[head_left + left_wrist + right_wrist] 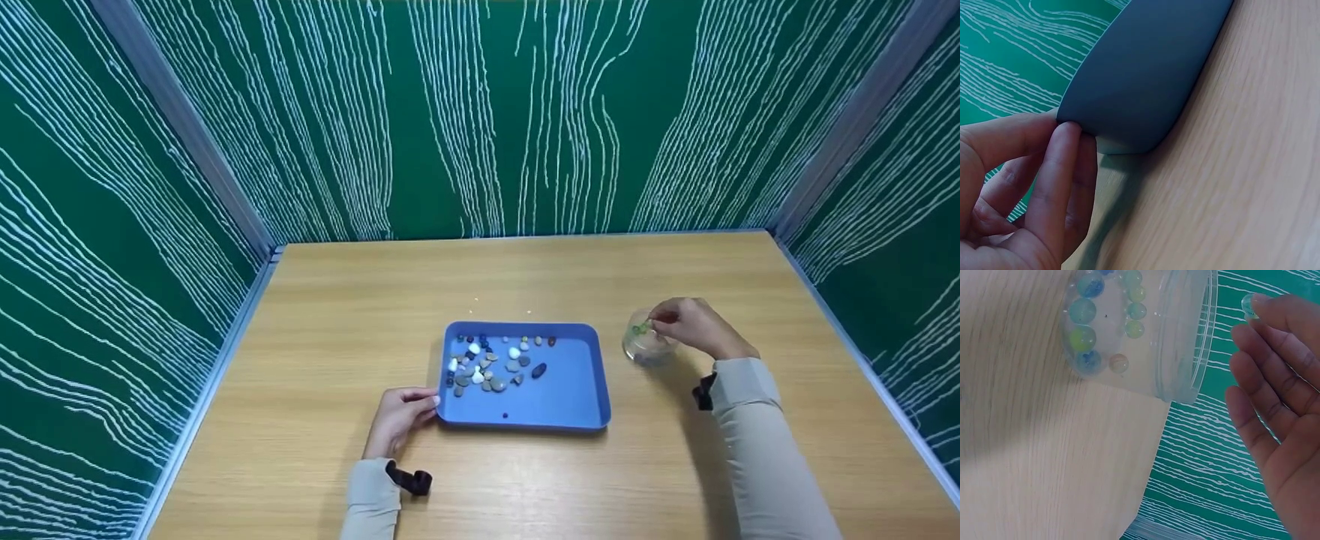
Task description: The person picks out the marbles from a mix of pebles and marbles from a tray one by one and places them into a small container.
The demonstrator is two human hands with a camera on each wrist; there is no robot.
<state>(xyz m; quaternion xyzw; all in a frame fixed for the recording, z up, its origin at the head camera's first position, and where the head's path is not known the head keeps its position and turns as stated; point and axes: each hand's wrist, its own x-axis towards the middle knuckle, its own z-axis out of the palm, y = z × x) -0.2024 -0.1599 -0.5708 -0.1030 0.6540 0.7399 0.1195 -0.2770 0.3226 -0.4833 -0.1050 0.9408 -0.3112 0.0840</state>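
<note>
At the right, my right hand (pixel 694 326) pinches a clear greenish glass marble (pixel 1249 306) between thumb and forefinger. It is just above the open mouth of a clear jar (pixel 649 355). Several glass marbles (pixel 1082 310), blue, green and yellowish, lie inside that jar. Near the middle of the table, a blue tray (pixel 555 409) holds stones and small beads, mostly in its left half. My left hand (pixel 401 420) grips the tray's wall at the near left corner, with the thumb (pixel 1061 174) against it.
A dark oval stone (pixel 539 370) and a lone dark bead (pixel 505 415) lie apart in the tray. Tiny pale bits (pixel 529 312) are on the wooden table (pixel 360 300) behind it. Green walls (pixel 517 112) with white lines enclose the table's back and sides.
</note>
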